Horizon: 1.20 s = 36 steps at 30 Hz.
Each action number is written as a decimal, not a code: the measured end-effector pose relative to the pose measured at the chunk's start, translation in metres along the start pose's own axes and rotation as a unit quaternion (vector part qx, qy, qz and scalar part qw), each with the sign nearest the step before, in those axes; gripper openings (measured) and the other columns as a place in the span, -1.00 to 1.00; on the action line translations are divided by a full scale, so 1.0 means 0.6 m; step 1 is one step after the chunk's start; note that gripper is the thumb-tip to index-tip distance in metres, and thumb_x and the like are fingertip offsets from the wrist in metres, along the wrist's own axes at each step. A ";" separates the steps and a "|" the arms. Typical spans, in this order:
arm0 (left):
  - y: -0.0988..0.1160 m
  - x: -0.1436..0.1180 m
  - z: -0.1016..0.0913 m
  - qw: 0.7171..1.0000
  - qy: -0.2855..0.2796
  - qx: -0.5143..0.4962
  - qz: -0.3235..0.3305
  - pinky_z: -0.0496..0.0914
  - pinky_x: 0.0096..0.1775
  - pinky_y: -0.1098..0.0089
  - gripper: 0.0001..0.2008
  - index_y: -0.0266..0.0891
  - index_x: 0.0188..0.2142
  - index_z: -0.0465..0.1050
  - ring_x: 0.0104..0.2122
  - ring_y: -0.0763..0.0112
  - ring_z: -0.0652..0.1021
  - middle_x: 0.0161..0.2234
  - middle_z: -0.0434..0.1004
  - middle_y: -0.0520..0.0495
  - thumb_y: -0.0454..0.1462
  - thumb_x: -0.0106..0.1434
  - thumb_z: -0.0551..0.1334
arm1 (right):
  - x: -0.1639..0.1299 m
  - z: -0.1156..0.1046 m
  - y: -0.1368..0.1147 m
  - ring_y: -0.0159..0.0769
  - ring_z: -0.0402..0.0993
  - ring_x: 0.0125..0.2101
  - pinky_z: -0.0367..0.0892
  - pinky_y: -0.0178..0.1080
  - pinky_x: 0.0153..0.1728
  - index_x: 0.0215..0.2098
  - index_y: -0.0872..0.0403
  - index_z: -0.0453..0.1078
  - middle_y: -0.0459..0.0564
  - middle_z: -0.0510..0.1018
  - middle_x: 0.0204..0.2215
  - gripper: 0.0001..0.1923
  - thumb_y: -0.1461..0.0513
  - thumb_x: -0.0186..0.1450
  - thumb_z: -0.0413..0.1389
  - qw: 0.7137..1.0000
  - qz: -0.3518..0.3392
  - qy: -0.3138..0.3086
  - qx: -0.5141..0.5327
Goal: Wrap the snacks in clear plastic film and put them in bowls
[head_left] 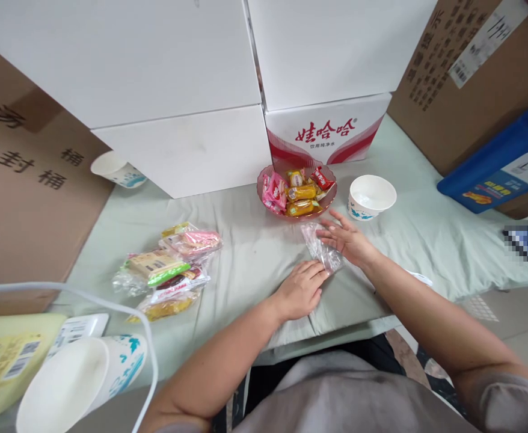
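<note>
A small clear plastic bag (314, 242) lies flattened on the pale green cloth in front of me. My left hand (300, 290) is closed at the bag's near end, its fingers together and pressed on the film. At the bag's right side is my right hand (349, 242), fingers stretched and apart, the fingertips touching or just over the plastic. Right behind the bag stands a pink glass bowl (264, 203) of wrapped snacks, with a pink packet (273, 191), a red packet (322, 178) and yellow-wrapped pieces (302, 192).
Bagged snacks (158, 264) form a pile to the left. A white paper bowl (372, 195) stands right of the glass bowl. White boxes (178, 150) wall off the back. A blue bottle (503, 162) leans at right; a paper bowl (126, 361) and grey cable (149, 337) are near left.
</note>
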State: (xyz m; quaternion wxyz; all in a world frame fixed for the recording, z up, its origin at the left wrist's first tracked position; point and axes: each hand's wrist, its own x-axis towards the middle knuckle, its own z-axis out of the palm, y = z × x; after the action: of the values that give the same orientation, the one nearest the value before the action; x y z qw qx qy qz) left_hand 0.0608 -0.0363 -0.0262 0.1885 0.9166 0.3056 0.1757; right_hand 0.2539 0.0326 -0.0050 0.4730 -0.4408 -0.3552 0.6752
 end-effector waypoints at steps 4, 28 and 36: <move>0.001 0.001 -0.006 1.000 -0.005 -0.015 0.001 0.34 0.11 0.02 -0.58 -0.28 0.07 0.36 0.09 0.12 0.40 0.04 0.43 -0.23 -0.39 0.19 0.14 | -0.022 -0.015 0.007 -0.15 0.41 0.07 0.30 0.01 0.11 0.07 -0.07 0.36 0.04 0.46 0.08 -0.64 0.08 0.31 0.09 0.940 -0.196 -0.018 -0.280; -0.003 -0.010 -0.014 0.984 0.100 -0.130 -0.062 0.52 -0.12 0.31 -0.77 -0.21 -0.09 0.40 -0.18 0.38 0.59 -0.13 0.55 -0.10 -0.37 0.26 0.14 | -0.056 0.017 0.038 0.04 0.28 0.06 0.17 0.01 -0.06 0.22 0.10 0.29 0.14 0.31 0.24 -0.53 0.14 0.41 -0.08 0.580 -0.225 -0.019 -0.783; -0.006 -0.007 -0.009 0.995 0.072 -0.066 -0.034 0.48 -0.14 0.27 -0.72 -0.20 -0.09 0.44 -0.21 0.32 0.52 -0.31 0.53 -0.05 -0.44 0.25 0.12 | -0.034 0.010 0.027 -0.04 0.33 -0.05 0.21 -0.04 -0.07 0.10 0.09 0.42 0.12 0.48 0.07 -0.59 0.19 0.41 -0.11 0.631 -0.237 0.007 -0.739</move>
State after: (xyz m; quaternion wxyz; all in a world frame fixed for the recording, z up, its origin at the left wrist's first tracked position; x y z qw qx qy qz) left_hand 0.0537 -0.0350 -0.0240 0.2320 0.8762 0.3373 0.2542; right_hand 0.2465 0.0078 -0.0119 0.1354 -0.5481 -0.8239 0.0488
